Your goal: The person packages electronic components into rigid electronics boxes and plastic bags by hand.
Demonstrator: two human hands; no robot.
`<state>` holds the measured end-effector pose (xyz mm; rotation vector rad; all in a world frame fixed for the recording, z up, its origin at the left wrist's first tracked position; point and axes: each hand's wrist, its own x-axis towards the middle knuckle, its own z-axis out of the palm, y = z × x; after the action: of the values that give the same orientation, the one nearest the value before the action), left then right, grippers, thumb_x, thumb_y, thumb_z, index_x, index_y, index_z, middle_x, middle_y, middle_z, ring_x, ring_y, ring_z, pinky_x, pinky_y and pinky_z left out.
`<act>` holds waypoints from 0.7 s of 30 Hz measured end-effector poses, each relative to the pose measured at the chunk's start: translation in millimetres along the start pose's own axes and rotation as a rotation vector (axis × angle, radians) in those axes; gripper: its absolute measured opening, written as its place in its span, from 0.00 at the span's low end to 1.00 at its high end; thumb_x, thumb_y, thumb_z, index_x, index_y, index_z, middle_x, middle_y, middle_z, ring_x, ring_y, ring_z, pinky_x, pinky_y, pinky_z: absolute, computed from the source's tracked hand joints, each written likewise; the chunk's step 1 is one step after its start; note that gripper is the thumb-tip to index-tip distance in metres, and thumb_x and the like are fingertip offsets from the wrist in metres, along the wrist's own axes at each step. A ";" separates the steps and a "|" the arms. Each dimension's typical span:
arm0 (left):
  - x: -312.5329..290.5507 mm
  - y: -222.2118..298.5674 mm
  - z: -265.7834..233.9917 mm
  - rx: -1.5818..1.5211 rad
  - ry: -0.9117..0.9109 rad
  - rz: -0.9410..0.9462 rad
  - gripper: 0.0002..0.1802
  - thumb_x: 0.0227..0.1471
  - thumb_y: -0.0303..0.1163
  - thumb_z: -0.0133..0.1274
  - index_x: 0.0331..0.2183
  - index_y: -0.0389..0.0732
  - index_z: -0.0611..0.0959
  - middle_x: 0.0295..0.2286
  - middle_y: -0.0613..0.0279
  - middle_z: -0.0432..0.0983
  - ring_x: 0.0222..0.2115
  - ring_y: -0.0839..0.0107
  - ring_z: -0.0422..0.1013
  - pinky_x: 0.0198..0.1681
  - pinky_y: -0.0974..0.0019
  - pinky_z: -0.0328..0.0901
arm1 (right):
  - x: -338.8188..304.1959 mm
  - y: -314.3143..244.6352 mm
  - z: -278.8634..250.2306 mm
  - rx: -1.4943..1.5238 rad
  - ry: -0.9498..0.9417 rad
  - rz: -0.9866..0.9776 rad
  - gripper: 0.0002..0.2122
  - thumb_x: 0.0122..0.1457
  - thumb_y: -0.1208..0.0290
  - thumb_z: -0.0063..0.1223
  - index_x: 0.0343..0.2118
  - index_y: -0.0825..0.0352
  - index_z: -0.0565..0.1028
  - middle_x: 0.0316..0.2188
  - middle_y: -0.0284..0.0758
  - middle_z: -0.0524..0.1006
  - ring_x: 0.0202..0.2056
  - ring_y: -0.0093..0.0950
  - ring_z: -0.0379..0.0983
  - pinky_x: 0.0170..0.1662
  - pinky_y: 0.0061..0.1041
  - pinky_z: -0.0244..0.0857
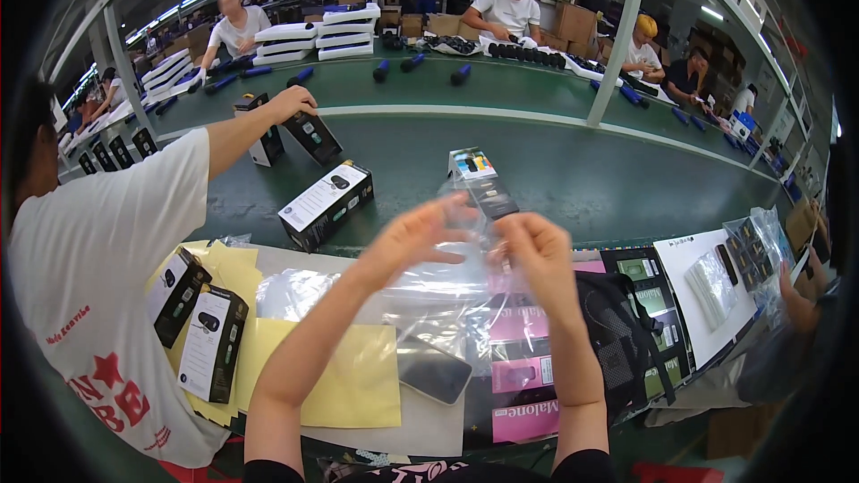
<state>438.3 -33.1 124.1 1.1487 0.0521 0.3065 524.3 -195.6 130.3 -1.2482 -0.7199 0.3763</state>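
Observation:
My right hand [539,258] pinches the edge of a clear plastic bag [438,313], which hangs down toward the table in front of me. Beside it, my left hand [416,237] is blurred, its fingers spread apart close to the film; whether they touch it is unclear. Just beyond both hands lies a narrow black box with a colourful end [472,164], partly behind the plastic. Below the bag, a dark-screened phone [434,370] rests on the work surface, next to yellow paper sheets [349,376].
At left, a co-worker's hand [293,103] grips a tilted black box [313,136]. A black-and-white box [327,201] lies on the green conveyor [403,179]; two more [213,343] stand on yellow paper. Right of me are a black mesh bag [617,331], pink printed packaging [523,374] and white board [707,326].

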 end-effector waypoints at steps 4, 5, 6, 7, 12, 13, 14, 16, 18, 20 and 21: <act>-5.0 -50.7 -12.2 0.287 -0.067 0.063 0.31 0.53 0.45 0.50 0.52 0.34 0.68 0.49 0.55 0.67 0.45 0.63 0.69 0.49 0.60 0.64 | -2.7 68.9 18.4 -0.043 -0.047 -0.015 0.05 0.57 0.76 0.48 0.29 0.71 0.75 0.22 0.29 0.74 0.26 0.14 0.68 0.29 0.14 0.62; -6.2 -57.5 -8.2 0.138 0.100 0.108 0.19 0.56 0.42 0.47 0.42 0.37 0.79 0.38 0.62 0.75 0.36 0.75 0.71 0.42 0.71 0.65 | -3.8 77.2 17.0 -0.058 0.027 -0.093 0.05 0.56 0.76 0.49 0.28 0.71 0.75 0.24 0.29 0.74 0.29 0.15 0.68 0.32 0.15 0.62; -5.3 -58.5 -12.2 0.145 0.097 0.104 0.19 0.56 0.42 0.47 0.42 0.37 0.79 0.38 0.62 0.75 0.36 0.75 0.71 0.42 0.71 0.65 | -2.7 82.3 16.4 -0.066 0.090 -0.170 0.05 0.56 0.76 0.49 0.27 0.71 0.75 0.26 0.28 0.74 0.31 0.15 0.68 0.35 0.16 0.62; -4.2 -57.5 -20.2 0.005 0.192 0.010 0.17 0.56 0.40 0.47 0.38 0.37 0.79 0.35 0.63 0.75 0.34 0.75 0.71 0.41 0.71 0.66 | -1.5 80.7 8.3 0.168 0.118 0.021 0.05 0.58 0.74 0.47 0.32 0.68 0.74 0.24 0.26 0.72 0.30 0.18 0.67 0.41 0.21 0.63; 21.4 -74.4 -41.7 -0.434 0.045 -0.032 0.08 0.55 0.32 0.46 0.29 0.38 0.76 0.20 0.69 0.67 0.25 0.78 0.69 0.33 0.70 0.67 | 27.1 102.2 -48.1 1.034 0.026 0.156 0.02 0.59 0.73 0.45 0.32 0.64 0.69 0.20 0.25 0.66 0.22 0.17 0.63 0.33 0.22 0.65; 34.1 -86.0 -48.0 -0.118 0.061 0.035 0.07 0.53 0.30 0.47 0.30 0.38 0.77 0.26 0.67 0.70 0.26 0.77 0.70 0.33 0.67 0.66 | 33.3 106.8 -55.4 0.702 0.115 0.108 0.04 0.60 0.71 0.44 0.32 0.65 0.69 0.18 0.24 0.65 0.20 0.16 0.62 0.28 0.20 0.63; 48.5 -98.0 -51.5 -0.113 0.055 0.035 0.07 0.53 0.30 0.47 0.30 0.38 0.77 0.26 0.67 0.70 0.26 0.77 0.70 0.33 0.67 0.66 | 39.4 114.7 -63.3 0.369 0.200 0.060 0.07 0.62 0.68 0.42 0.32 0.66 0.70 0.17 0.24 0.64 0.18 0.14 0.62 0.23 0.18 0.62; 85.1 -130.1 -46.3 0.487 0.091 0.002 0.10 0.52 0.29 0.47 0.36 0.36 0.77 0.31 0.60 0.74 0.30 0.71 0.71 0.36 0.64 0.65 | 53.8 146.1 -89.3 0.191 0.316 -0.027 0.09 0.62 0.65 0.42 0.32 0.66 0.70 0.18 0.25 0.66 0.15 0.13 0.59 0.15 0.15 0.56; 112.5 -183.5 -43.7 0.603 0.296 0.166 0.13 0.52 0.30 0.47 0.39 0.35 0.77 0.32 0.58 0.75 0.29 0.69 0.71 0.36 0.64 0.66 | 62.7 175.5 -105.6 0.035 0.492 0.083 0.10 0.62 0.65 0.43 0.33 0.66 0.70 0.18 0.27 0.67 0.14 0.13 0.60 0.14 0.14 0.54; 128.8 -215.1 -49.5 0.709 0.499 0.337 0.16 0.52 0.31 0.47 0.43 0.34 0.76 0.32 0.56 0.76 0.29 0.67 0.72 0.36 0.64 0.66 | 70.4 199.9 -113.6 0.025 0.543 0.107 0.10 0.62 0.65 0.42 0.33 0.66 0.70 0.17 0.27 0.67 0.14 0.14 0.60 0.14 0.14 0.54; 132.1 -223.0 -54.3 0.791 0.454 0.320 0.18 0.55 0.34 0.45 0.44 0.34 0.76 0.30 0.58 0.77 0.26 0.72 0.71 0.33 0.67 0.65 | 72.7 208.5 -114.2 0.033 0.548 0.153 0.10 0.62 0.65 0.42 0.33 0.66 0.70 0.17 0.27 0.68 0.14 0.14 0.61 0.14 0.14 0.54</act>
<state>601.4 -32.9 -84.5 1.8537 0.4206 0.8805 679.5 -171.1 -62.4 -1.3002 -0.1506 0.1547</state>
